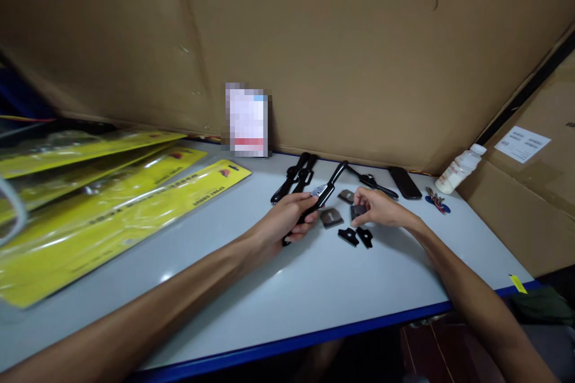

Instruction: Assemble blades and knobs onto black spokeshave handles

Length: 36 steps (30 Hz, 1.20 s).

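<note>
My left hand (296,215) is closed around a black spokeshave (336,176), held at a slant above the table, with a shiny silver part at its middle. To its right, my right hand (380,206) pinches a dark flat blade (358,213) near the tabletop. Two more grey blades lie close by, one slotted blade (331,218) between my hands and another blade (345,195) behind. Just in front of my right fingers are two small black cap pieces (348,236). Further back rest two black spokeshave bodies (290,178) side by side, plus another black body (371,181) to the right.
Yellow blister cards (135,215) with clear plastic are spread over the left of the white table (287,305). A dark phone (404,183), keys (436,200) and a white bottle (460,169) stand or lie at the right. Cardboard (314,54) walls the back; a blurred-out card (247,119) leans there.
</note>
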Tool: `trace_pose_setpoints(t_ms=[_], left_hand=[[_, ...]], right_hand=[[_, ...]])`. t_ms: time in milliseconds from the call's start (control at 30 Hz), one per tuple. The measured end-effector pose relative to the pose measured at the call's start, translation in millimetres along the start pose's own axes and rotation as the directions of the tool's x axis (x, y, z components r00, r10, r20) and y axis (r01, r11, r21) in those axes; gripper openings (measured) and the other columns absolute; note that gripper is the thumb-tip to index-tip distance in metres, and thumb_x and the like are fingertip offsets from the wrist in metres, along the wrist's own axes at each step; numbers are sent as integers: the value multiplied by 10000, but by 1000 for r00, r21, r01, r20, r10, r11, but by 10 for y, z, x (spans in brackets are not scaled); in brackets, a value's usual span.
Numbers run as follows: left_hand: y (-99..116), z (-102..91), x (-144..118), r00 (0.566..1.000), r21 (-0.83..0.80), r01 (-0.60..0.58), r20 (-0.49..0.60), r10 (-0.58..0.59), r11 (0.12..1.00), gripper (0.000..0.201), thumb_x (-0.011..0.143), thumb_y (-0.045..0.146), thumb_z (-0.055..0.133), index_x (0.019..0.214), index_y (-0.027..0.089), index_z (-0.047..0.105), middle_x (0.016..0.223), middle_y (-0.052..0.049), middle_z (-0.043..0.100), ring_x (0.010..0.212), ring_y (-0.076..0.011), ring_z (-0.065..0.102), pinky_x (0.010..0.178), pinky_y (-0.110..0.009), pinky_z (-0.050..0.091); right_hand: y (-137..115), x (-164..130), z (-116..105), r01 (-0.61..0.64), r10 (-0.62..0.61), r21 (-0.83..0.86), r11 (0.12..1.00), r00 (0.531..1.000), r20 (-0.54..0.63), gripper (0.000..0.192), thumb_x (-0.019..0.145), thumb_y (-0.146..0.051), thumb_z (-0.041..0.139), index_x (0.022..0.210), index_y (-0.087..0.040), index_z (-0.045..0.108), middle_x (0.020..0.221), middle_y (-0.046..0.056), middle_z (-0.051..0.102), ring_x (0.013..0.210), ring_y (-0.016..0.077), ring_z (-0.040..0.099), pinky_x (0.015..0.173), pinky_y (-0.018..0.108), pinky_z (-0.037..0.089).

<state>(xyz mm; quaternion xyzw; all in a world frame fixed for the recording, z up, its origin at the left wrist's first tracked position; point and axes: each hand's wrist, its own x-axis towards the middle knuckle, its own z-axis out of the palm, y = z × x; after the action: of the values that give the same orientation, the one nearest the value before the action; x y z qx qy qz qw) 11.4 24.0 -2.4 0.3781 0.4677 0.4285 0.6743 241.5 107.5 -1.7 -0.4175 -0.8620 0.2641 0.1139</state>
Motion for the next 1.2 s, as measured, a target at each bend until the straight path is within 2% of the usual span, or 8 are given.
trace_pose_setpoints(t_ms=[67,167,233,367,567,800,1033,1200], left_hand=[[-2,9,-2,1000,18,-1,14,1,1000,227,946,261,464,737,211,389,553,79,408,355,-24,216,335,-161,94],[-13,31,-8,999,58,4,36,-6,998,229,948,265,457,737,218,381,547,81,404,355,-31,215,333,-168,99],[-23,43,-14,999,82,2,44,-5,997,225,947,269,459,740,220,384,552,80,407,357,-33,222,337,-174,98],[-40,49,-22,998,98,-27,57,21,995,263,965,324,434,729,216,391,567,73,414,368,-32,231,346,-177,107],[-68,50,-18,996,91,-78,52,73,993,290,985,370,390,736,222,386,552,77,418,357,-37,235,340,-171,118],[-70,101,-52,988,134,-155,12,155,979,266,957,388,436,747,227,412,537,81,433,348,-45,260,330,-161,150],[-96,91,-4,984,93,-177,-19,180,980,258,956,407,447,771,227,427,518,85,432,330,-41,251,317,-150,159],[-89,95,-10,982,71,-183,-39,186,981,252,968,398,419,784,226,423,518,85,435,324,-42,256,309,-143,162]], right_hand=[[30,8,-45,-23,21,60,998,999,37,334,650,-254,825,937,-179,671,648,-72,521,605,110,444,571,243,311],[30,-1,-107,-24,15,118,993,997,75,92,702,-244,745,740,-175,697,592,-56,548,583,107,463,586,254,326],[-14,-20,-118,-47,45,189,981,999,14,113,702,-269,730,660,-177,679,601,-34,587,581,111,482,585,261,337],[-186,-68,-62,-47,97,347,937,987,-126,115,688,-285,718,657,-184,674,600,-30,583,574,107,478,568,256,327],[-395,-96,69,-176,195,600,780,980,34,164,705,-312,669,668,-203,552,605,-18,609,579,133,565,576,269,411],[-430,-87,143,-66,173,618,784,978,-116,240,712,-371,704,649,-194,555,585,-57,480,542,100,401,552,257,296],[-488,-121,187,-47,106,696,717,993,-42,288,753,-393,724,678,-194,528,627,-17,623,578,120,513,611,272,377],[-484,-124,191,-30,96,736,676,994,-48,292,770,-388,733,692,-193,531,637,-11,651,579,121,534,624,282,413]])
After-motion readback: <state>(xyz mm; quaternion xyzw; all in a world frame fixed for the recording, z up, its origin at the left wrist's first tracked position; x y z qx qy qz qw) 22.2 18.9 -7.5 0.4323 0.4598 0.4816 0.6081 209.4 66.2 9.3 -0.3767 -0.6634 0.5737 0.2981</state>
